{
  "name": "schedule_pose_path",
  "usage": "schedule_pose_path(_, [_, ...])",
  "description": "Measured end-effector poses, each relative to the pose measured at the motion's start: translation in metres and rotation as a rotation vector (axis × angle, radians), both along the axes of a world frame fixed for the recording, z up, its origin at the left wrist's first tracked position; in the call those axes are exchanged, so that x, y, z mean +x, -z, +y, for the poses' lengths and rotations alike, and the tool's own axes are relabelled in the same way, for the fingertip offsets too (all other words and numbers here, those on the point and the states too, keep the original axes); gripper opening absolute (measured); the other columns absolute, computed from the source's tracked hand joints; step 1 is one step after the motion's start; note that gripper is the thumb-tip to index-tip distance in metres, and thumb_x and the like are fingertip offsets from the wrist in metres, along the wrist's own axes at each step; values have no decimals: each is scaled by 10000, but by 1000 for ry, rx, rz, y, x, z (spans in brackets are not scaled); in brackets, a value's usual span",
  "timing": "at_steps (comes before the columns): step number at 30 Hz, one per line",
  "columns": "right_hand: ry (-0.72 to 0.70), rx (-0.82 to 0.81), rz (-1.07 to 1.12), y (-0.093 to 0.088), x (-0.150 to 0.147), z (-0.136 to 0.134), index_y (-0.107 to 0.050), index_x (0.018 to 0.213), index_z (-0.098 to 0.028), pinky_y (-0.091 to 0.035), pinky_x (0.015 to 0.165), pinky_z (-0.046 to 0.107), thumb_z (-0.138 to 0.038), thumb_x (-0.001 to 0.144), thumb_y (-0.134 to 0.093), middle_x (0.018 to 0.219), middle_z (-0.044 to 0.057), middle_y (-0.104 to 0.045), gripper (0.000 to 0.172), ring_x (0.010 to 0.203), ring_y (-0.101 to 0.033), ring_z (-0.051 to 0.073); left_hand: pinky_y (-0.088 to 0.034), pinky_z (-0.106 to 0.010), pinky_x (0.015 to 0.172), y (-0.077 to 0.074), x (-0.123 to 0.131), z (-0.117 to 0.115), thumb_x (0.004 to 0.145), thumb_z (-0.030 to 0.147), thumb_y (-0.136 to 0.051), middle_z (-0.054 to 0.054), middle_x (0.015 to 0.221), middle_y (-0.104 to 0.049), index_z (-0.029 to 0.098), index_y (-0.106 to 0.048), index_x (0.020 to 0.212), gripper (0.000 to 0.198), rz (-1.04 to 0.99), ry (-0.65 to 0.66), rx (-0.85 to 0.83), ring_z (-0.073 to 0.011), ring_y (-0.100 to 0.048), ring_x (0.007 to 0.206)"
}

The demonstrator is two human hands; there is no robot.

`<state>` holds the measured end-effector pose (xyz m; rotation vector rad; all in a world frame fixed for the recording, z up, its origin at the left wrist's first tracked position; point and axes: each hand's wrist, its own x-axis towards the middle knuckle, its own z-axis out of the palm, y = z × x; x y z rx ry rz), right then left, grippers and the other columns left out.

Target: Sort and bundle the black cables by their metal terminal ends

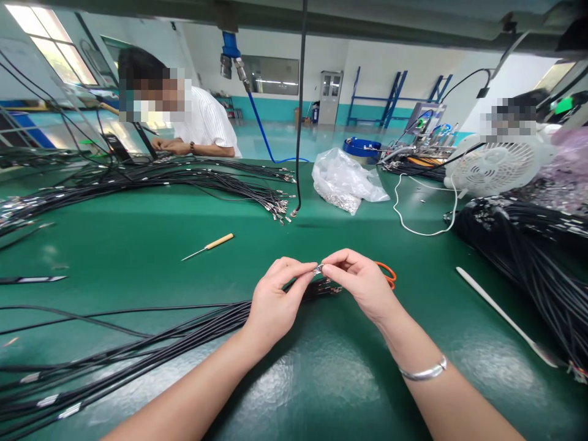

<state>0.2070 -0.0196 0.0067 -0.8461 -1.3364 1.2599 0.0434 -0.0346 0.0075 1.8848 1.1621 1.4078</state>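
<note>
My left hand [277, 301] and my right hand [361, 279] meet over the green table [151, 245], fingertips pinched together on a small metal terminal [318, 269] at the end of a black cable. A bundle of black cables [138, 349] runs from the lower left up under my left hand. An orange rubber band [388, 273] lies just behind my right hand. A silver bracelet [425, 371] sits on my right wrist.
A wooden-handled awl [209, 246] lies ahead of my left hand. More black cable bundles [184, 177] spread across the far left, another pile [533, 251] at right. A plastic bag [344, 180], a white fan [491, 165], a white stick [500, 313] and a seated person [202, 125] are beyond.
</note>
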Motion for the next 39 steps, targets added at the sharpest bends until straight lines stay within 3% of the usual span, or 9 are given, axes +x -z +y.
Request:
schedule_pose_path(7, [2,-34,55,2,0,0,-644,811,-169,-453,697,270,-274,726,-723,758,14,-630,157,723,-570,145,-471,-235,703,5,-1,3,790,181,-615,2,783,-648,219,-685,829,89,6,-37,72,-116,-592,737])
schedule_pose_path(12, [-29,-133,131,4,-2,-1,-655,882,-163,-454,723,282,-266,743,-702,803,34,-650,179,731,-580,145,-465,-251,707,11,-3,6,830,157,-559,-4,803,-629,243,-663,949,180,122,-28,213,-117,-574,753])
schedule_pose_path(21, [-5,-83,61,5,-3,1,-647,805,-170,-444,668,258,-310,736,-711,731,7,-621,169,690,-556,136,-473,-265,711,9,-4,6,819,140,-568,-1,792,-644,226,-656,875,135,159,-22,277,-123,-579,752])
schedule_pose_path(27, [14,-59,31,3,-2,2,-653,819,-158,-458,698,282,-323,729,-713,752,23,-631,198,711,-576,153,-482,-252,709,4,-1,2,789,207,-604,11,773,-645,206,-634,864,81,88,-113,60,-122,-596,721])
schedule_pose_path(31, [-12,-60,45,3,-2,1,-664,833,-170,-464,734,297,-324,723,-718,782,26,-644,197,742,-588,162,-475,-256,751,1,-2,4,797,218,-582,-6,810,-654,214,-679,865,119,38,-3,-55,-134,-601,771])
schedule_pose_path(39, [-38,32,25,2,-9,-5,-678,892,-208,-465,795,325,-260,766,-683,876,28,-653,136,831,-591,183,-480,-255,750,1,-12,10,721,221,-661,-16,798,-656,191,-700,786,82,-349,205,-359,-140,-603,770])
